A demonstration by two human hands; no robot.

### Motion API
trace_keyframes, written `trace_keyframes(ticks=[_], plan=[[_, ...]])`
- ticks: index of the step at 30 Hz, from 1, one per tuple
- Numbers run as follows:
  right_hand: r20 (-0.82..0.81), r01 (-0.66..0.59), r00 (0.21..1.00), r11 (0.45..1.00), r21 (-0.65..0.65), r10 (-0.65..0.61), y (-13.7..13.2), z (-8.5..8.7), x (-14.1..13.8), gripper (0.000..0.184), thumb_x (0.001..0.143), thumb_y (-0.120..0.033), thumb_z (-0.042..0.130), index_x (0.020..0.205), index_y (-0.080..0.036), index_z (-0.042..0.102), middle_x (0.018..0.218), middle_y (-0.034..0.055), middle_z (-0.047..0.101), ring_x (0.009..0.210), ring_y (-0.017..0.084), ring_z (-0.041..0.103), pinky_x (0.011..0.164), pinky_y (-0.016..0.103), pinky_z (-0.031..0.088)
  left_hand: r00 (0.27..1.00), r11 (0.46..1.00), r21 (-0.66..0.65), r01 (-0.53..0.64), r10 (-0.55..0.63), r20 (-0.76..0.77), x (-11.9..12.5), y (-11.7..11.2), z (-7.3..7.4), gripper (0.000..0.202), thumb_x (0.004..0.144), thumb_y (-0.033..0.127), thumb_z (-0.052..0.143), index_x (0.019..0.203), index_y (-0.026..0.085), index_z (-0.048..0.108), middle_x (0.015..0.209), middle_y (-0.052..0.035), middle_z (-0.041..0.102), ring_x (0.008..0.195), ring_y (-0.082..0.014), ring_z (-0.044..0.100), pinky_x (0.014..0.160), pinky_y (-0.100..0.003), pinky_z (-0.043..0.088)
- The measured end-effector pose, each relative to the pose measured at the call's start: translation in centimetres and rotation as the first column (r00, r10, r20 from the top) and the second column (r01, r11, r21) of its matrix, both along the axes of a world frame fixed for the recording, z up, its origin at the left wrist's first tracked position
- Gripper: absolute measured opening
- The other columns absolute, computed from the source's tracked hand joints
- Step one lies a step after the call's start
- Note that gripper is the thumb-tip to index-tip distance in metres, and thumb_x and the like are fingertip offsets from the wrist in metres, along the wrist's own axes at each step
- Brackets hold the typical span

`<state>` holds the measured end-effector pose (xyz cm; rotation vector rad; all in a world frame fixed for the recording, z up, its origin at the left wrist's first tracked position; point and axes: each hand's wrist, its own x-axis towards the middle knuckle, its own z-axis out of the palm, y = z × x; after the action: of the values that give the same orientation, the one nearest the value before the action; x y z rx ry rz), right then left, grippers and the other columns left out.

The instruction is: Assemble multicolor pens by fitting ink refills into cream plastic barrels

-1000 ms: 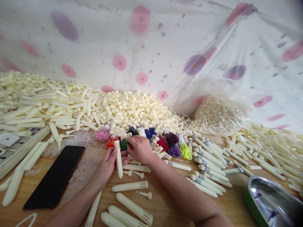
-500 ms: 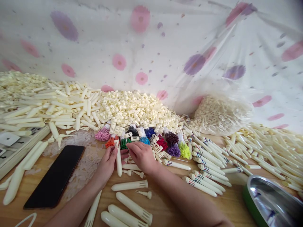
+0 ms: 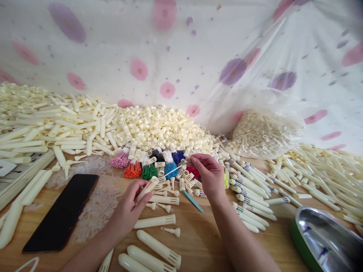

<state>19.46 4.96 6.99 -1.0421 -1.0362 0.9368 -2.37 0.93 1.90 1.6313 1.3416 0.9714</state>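
Note:
My left hand is closed round a cream pen barrel, held tilted with its slotted end up and to the right. My right hand pinches a thin white refill that points left toward the barrel, above the coloured refill bundles. A loose blue refill lies on the wooden table between my hands. Cream barrels and small plug parts lie in front of me.
Heaps of cream barrels and slotted caps fill the back. A clear bag of parts sits at the right, assembled pens beside it. A black phone lies at the left, a steel bowl at the lower right.
My right hand has moved right and up from the green bundle, pulling out a thin refill. My left hand lowered and tilted the barrel. A blue refill now lies on the table.

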Motion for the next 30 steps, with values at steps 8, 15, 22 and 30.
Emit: trace_keyframes(ticks=[8,15,22,30], plan=[[0.039,-0.032,0.999,0.999,-0.007,0.032,-0.2,0.1,-0.3,0.014,0.067,-0.030,0.072,0.076,-0.020,0.068,0.070,0.0006,0.070,0.064,0.014,0.066,0.064,0.028,0.055,0.995,0.994,0.071,0.081,-0.076,-0.064,-0.1,-0.2,0.1,0.020,0.084,0.033,0.048,0.098,0.020,0.054,0.096,-0.0060,0.060,0.090,-0.0201,0.057,0.079,-0.030,0.045],[0.073,-0.111,0.991,0.994,0.013,0.110,-0.5,-0.1,-1.1,0.010,0.068,-0.028,0.071,0.075,-0.021,0.067,0.070,0.0004,0.070,0.063,0.014,0.066,0.062,0.027,0.055,0.992,0.992,0.098,0.086,-0.076,-0.102,-0.1,-0.3,0.2,0.018,0.083,0.032,0.050,0.096,0.021,0.055,0.095,-0.0060,0.061,0.089,-0.0210,0.057,0.078,-0.031,0.045],[0.108,-0.168,0.980,0.986,0.004,0.166,-1.3,-0.4,-2.0,0.009,0.072,-0.028,0.068,0.077,-0.020,0.067,0.072,0.0012,0.069,0.065,0.014,0.066,0.064,0.028,0.055,0.991,0.991,0.101,0.085,-0.074,-0.110,-0.2,-0.4,0.5,0.017,0.083,0.033,0.048,0.095,0.021,0.054,0.094,-0.0062,0.060,0.090,-0.0215,0.056,0.079,-0.032,0.045],[0.017,-0.263,0.964,0.958,-0.117,0.267,-1.6,-0.8,-2.8,0.015,0.069,-0.032,0.070,0.076,-0.019,0.067,0.069,0.0013,0.069,0.063,0.014,0.066,0.061,0.027,0.054,0.993,0.994,0.088,0.058,-0.049,-0.106,-0.2,-0.2,0.4,0.017,0.083,0.032,0.050,0.094,0.021,0.056,0.093,-0.0056,0.061,0.090,-0.0211,0.057,0.080,-0.032,0.045]])
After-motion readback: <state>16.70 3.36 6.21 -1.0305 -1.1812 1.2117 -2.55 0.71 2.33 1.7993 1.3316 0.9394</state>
